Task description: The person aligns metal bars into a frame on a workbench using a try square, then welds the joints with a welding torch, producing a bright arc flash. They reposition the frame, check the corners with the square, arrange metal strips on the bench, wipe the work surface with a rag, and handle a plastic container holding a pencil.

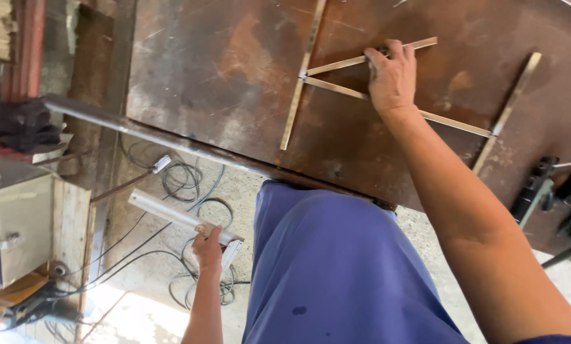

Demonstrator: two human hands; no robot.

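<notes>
Up on the rusty steel bench, the right hand lies palm-down with its fingers curled over the upper of two thin flat metal strips, pressing it against the plate. Just under that hand runs the second strip, which passes beneath the wrist and carries on to a short crosspiece out past the forearm. Left of the hand, both strips meet a long upright strip, so the whole thing looks like a flat frame laid out on the bench.

Down off the bench edge, the left hand is closed around a pale tool with a long flat body, held low beside the blue trouser leg. Beyond that hand, dark cables coil on the concrete floor.
</notes>
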